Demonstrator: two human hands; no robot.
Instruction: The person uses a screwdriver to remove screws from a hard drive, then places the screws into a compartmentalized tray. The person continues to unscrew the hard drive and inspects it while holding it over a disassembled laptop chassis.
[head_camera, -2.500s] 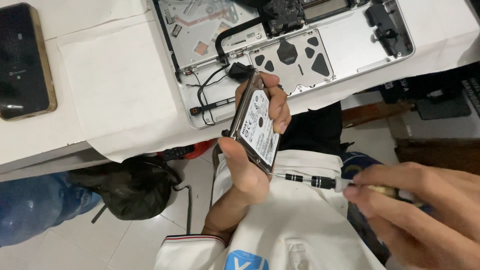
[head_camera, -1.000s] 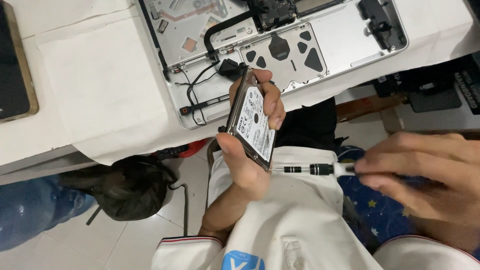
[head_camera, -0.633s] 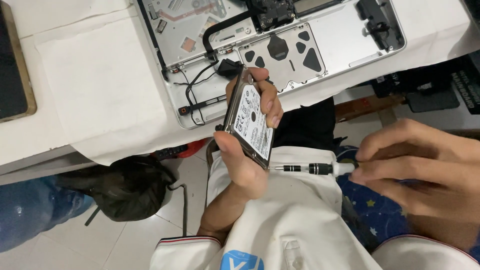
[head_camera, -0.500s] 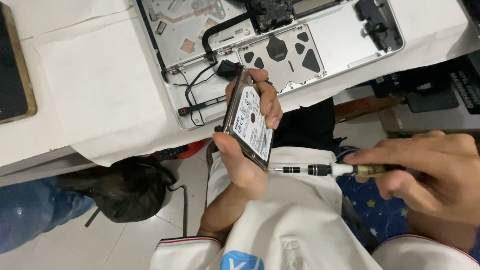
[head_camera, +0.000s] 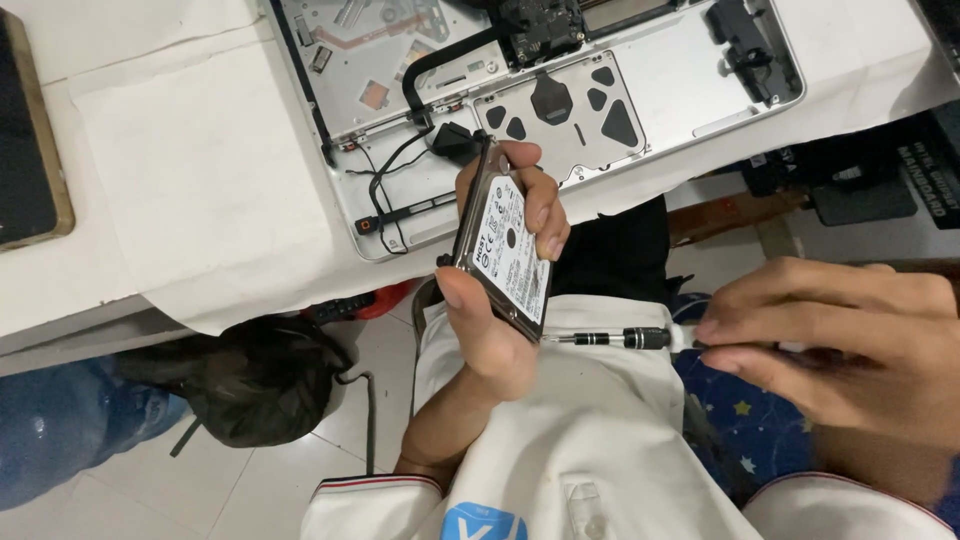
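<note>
My left hand (head_camera: 490, 300) grips a small hard drive (head_camera: 505, 250) upright by its edges, label side facing right, below the table's front edge. My right hand (head_camera: 840, 345) pinches the handle of a slim screwdriver (head_camera: 620, 338) held level. Its tip touches the lower side edge of the drive. Behind the drive lies an opened silver laptop (head_camera: 540, 90) with its inner parts, black cables and trackpad underside exposed.
The laptop rests on white paper (head_camera: 190, 170) over a white table. A dark tablet (head_camera: 25, 140) lies at the far left. Under the table sit a black bag (head_camera: 255, 375), another person's blue-clad leg (head_camera: 60, 440) and dark boxes (head_camera: 870, 170) at right.
My right hand's fingers have shifted along the screwdriver handle while the tip stays at the drive's edge. The left hand and drive have barely moved.
</note>
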